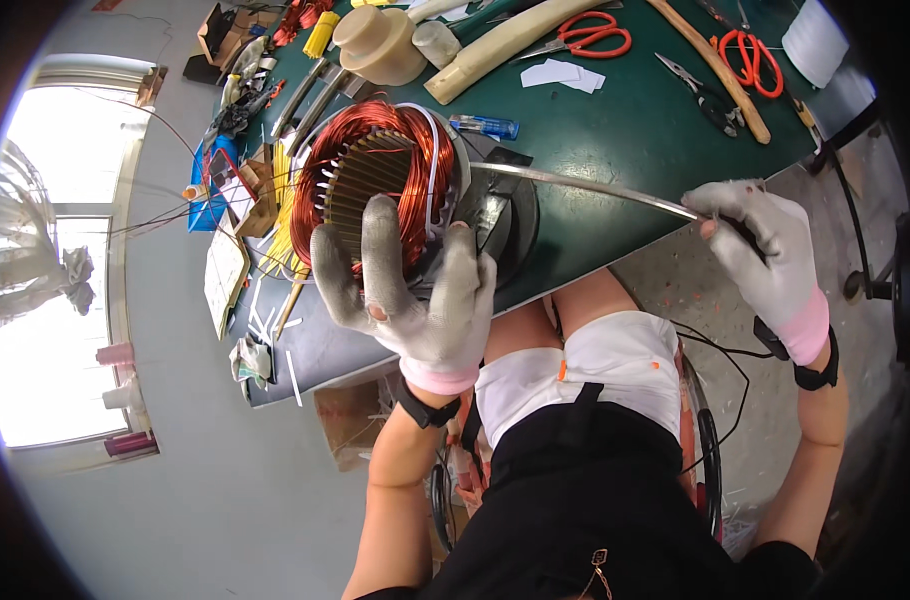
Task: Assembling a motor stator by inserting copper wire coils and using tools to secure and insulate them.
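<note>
A motor stator [360,195] lies on the bench, thick bundles of copper wire [430,160] wound around its slotted core. A white cord loops over the windings on its right side. My left hand [410,290], in a grey-smudged white glove, is at the stator's near edge. Its fingers are spread in front of the opening and hide part of the lower windings. My right hand [760,240], also gloved, is off to the right beyond the bench edge. Between its thumb and fingers it pinches the end of a long, thin, pale strip [585,184], whose other end reaches the stator's right side.
On the green bench [595,130] lie a blue-handled screwdriver [485,126], red-handled scissors [595,38], pliers [700,90], wooden sticks [725,75] and white paper pieces [565,74]. A cream spool [378,45] stands behind the stator. Yellow strips [285,220] lie to its left.
</note>
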The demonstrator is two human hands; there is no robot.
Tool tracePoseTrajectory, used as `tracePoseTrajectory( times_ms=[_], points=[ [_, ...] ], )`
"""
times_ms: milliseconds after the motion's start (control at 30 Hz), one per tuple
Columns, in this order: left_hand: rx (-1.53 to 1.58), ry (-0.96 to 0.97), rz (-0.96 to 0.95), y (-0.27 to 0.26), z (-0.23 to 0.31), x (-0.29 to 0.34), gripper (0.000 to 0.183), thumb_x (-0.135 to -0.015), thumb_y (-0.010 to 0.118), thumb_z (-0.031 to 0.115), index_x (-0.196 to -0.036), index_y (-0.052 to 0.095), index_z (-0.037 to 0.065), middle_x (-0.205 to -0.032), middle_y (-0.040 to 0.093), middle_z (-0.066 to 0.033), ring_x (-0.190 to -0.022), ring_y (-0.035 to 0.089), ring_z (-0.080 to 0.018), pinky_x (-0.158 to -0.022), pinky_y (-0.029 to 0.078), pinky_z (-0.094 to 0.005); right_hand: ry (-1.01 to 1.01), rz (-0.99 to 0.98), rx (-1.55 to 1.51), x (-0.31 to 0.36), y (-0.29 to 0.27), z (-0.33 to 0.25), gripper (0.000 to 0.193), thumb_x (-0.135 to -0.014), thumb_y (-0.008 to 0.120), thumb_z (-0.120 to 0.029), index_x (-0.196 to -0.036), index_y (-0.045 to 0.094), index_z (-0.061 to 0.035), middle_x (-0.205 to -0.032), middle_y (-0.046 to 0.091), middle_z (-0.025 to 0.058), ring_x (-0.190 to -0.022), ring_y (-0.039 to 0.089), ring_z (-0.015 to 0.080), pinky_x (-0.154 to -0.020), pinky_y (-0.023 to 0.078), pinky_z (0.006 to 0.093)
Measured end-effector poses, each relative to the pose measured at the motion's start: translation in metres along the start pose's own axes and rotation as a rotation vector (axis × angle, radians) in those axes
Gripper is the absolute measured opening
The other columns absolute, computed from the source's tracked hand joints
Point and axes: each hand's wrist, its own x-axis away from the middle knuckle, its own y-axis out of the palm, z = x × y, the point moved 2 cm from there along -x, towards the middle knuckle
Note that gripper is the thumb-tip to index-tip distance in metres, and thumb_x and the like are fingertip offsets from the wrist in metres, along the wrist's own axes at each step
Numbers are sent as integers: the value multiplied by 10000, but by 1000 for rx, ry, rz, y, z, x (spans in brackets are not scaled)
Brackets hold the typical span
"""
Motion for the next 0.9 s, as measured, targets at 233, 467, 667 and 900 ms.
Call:
tracePoseTrajectory(
  times_ms=[233,467,667,900],
  points=[
    [178,-42,-24,3,-1,-11,134,-589,658,100,-701,587,122,-1226,501,-221,-1107,455,-479,-879,407,-524,-123,-87,11,-8,-6,0,229,-750,545,10,-952,653,-2,-740,632,107,-628,607,213,-604,477,290],
    [201,-208,-11,1,5,-2,288,-599,766,340,-784,647,154,-1180,505,-187,-1046,477,-373,-922,363,-462,-319,-237,313,-32,-17,-27,326,-679,557,46,-979,668,-18,-673,600,99,-557,546,261,-568,433,342],
    [133,-206,-216,-3,-2,-10,251,-568,765,256,-764,643,158,-957,536,-108,-915,493,-315,-882,329,-461,-351,-311,582,-59,-18,-64,308,-658,595,29,-943,681,-52,-703,629,74,-591,567,250,-562,439,323],
    [181,-203,-97,5,2,-8,239,-538,748,289,-697,607,179,-858,539,-89,-822,498,-284,-784,338,-405,-86,-335,16,-52,4,-2,245,-793,573,-70,-1009,673,-14,-677,612,100,-620,574,153,-584,441,274]
  ],
)
